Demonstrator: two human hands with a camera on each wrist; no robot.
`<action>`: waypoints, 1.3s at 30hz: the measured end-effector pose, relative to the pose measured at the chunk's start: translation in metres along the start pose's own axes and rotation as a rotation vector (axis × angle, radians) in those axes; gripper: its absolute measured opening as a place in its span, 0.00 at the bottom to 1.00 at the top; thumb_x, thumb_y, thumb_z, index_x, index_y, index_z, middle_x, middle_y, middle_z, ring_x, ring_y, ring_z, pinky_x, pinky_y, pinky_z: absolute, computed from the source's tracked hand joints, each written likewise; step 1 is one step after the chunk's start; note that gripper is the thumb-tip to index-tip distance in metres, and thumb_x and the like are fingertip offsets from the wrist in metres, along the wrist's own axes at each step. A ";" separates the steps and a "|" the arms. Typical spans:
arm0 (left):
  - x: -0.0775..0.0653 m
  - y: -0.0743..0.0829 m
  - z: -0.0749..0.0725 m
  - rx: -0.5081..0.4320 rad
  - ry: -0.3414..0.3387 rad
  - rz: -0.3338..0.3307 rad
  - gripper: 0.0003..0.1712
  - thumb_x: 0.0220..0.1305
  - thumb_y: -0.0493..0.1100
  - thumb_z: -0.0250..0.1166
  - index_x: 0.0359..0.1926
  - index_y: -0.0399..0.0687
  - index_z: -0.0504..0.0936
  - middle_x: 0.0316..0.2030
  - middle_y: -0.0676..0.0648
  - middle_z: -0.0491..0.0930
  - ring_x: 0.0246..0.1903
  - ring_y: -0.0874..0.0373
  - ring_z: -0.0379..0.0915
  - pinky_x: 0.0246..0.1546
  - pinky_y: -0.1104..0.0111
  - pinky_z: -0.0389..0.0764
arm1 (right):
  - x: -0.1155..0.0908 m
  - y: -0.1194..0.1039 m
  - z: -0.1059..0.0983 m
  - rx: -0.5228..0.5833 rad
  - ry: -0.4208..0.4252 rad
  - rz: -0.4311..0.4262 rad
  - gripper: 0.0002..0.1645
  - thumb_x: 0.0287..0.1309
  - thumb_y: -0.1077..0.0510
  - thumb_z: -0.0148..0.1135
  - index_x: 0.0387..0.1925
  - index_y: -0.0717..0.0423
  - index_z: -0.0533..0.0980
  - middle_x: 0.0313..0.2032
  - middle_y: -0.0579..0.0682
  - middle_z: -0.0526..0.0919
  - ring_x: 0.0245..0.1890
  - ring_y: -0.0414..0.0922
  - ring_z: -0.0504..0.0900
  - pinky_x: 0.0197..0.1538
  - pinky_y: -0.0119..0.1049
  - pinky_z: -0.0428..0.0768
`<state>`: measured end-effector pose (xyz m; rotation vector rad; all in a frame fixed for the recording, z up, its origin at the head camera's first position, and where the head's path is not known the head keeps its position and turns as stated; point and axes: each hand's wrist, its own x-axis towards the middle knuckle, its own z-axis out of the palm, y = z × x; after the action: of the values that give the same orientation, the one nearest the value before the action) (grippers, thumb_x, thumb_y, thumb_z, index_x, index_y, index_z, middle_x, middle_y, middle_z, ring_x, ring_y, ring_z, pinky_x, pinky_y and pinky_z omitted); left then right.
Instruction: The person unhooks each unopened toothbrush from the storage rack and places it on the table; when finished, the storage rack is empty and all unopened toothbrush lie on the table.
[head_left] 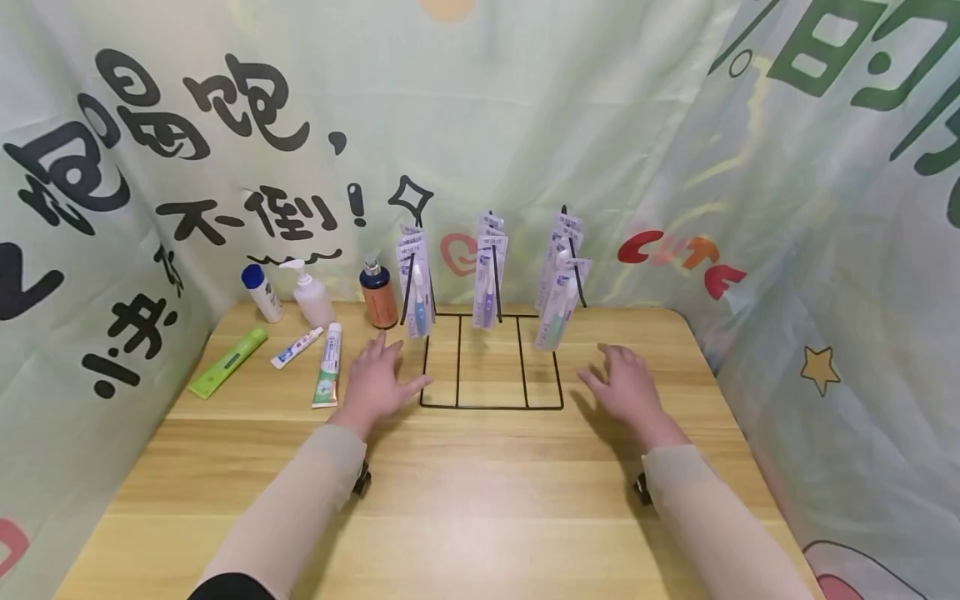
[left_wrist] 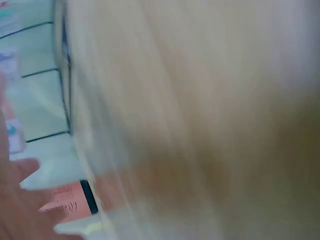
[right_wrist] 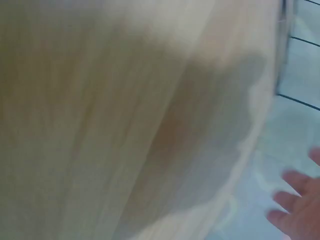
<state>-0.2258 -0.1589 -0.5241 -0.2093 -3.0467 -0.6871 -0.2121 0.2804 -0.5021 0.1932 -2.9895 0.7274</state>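
My left hand [head_left: 377, 382], fingers spread and nothing in its grasp, hovers near the left side of a black wire rack [head_left: 491, 407]. Packaged toothbrushes hang from the rack in three groups: the left packs [head_left: 415, 287], the middle packs [head_left: 489, 283] and the right packs [head_left: 557, 312]. On the other side of the rack, my right hand [head_left: 624, 385] also holds nothing, its fingers apart. An orange bottle with a dark top [head_left: 379, 302] stands just beyond the left fingertips; the left wrist view shows fingers [left_wrist: 25, 170] overlapping it. A toothpaste tube [head_left: 327, 367] lies left of that hand.
At the table's [head_left: 495, 508] back left stand a white bottle with a blue cap [head_left: 262, 296] and a pale pump bottle [head_left: 313, 300]. A smaller tube [head_left: 297, 347] and a long green case [head_left: 228, 363] lie before them. Printed curtains [head_left: 540, 125] hang behind and beside the table.
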 end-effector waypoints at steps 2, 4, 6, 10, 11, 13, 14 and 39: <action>-0.005 0.005 0.002 -0.130 -0.032 -0.020 0.58 0.65 0.70 0.70 0.81 0.38 0.60 0.82 0.30 0.49 0.79 0.28 0.45 0.76 0.32 0.46 | -0.008 -0.009 -0.002 0.073 -0.043 0.021 0.43 0.76 0.42 0.61 0.75 0.70 0.63 0.71 0.74 0.67 0.72 0.73 0.64 0.74 0.70 0.60; -0.010 0.008 0.006 -0.224 -0.051 -0.038 0.56 0.66 0.64 0.72 0.81 0.38 0.60 0.81 0.30 0.51 0.79 0.29 0.47 0.77 0.33 0.46 | -0.016 -0.021 -0.002 0.142 -0.082 0.026 0.40 0.76 0.44 0.61 0.73 0.70 0.66 0.68 0.73 0.72 0.68 0.71 0.71 0.70 0.69 0.68; -0.015 0.009 0.011 -0.271 -0.057 -0.054 0.52 0.67 0.61 0.73 0.80 0.38 0.62 0.81 0.30 0.53 0.79 0.30 0.48 0.76 0.30 0.41 | -0.022 -0.034 0.002 0.209 -0.107 0.023 0.37 0.77 0.46 0.61 0.71 0.71 0.69 0.63 0.70 0.78 0.61 0.67 0.79 0.65 0.65 0.76; -0.023 0.009 0.019 -0.328 -0.063 -0.078 0.44 0.68 0.58 0.73 0.76 0.41 0.71 0.80 0.32 0.55 0.80 0.31 0.44 0.72 0.26 0.29 | -0.027 -0.063 0.018 0.343 -0.076 -0.015 0.27 0.75 0.52 0.64 0.62 0.71 0.78 0.48 0.61 0.87 0.47 0.55 0.86 0.53 0.54 0.86; -0.024 0.008 0.020 -0.338 -0.068 -0.081 0.42 0.68 0.57 0.73 0.75 0.42 0.73 0.80 0.32 0.55 0.80 0.31 0.43 0.71 0.26 0.27 | -0.027 -0.071 0.022 0.377 -0.067 -0.027 0.24 0.75 0.53 0.65 0.60 0.70 0.79 0.47 0.59 0.88 0.45 0.53 0.86 0.52 0.52 0.86; -0.026 0.008 0.021 -0.355 -0.074 -0.074 0.39 0.68 0.55 0.74 0.73 0.43 0.76 0.80 0.31 0.54 0.81 0.30 0.41 0.71 0.25 0.25 | -0.025 -0.086 0.029 0.437 -0.052 -0.054 0.21 0.74 0.56 0.65 0.58 0.69 0.81 0.46 0.57 0.89 0.44 0.51 0.86 0.50 0.50 0.87; -0.027 0.007 0.023 -0.360 -0.079 -0.070 0.38 0.67 0.54 0.74 0.72 0.43 0.76 0.80 0.31 0.53 0.81 0.30 0.40 0.71 0.25 0.25 | -0.023 -0.094 0.032 0.464 -0.054 -0.069 0.20 0.74 0.57 0.66 0.57 0.69 0.81 0.46 0.57 0.89 0.44 0.50 0.86 0.50 0.49 0.87; -0.028 0.000 0.035 -0.304 -0.035 -0.029 0.29 0.66 0.52 0.76 0.64 0.46 0.84 0.81 0.33 0.54 0.81 0.32 0.41 0.72 0.27 0.26 | 0.065 -0.214 0.054 0.670 -0.057 -0.163 0.21 0.72 0.60 0.67 0.61 0.67 0.79 0.53 0.58 0.87 0.52 0.54 0.86 0.57 0.42 0.85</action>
<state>-0.1979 -0.1476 -0.5574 -0.1803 -2.9674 -1.1594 -0.2493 0.0602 -0.4477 0.4798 -2.6104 1.6851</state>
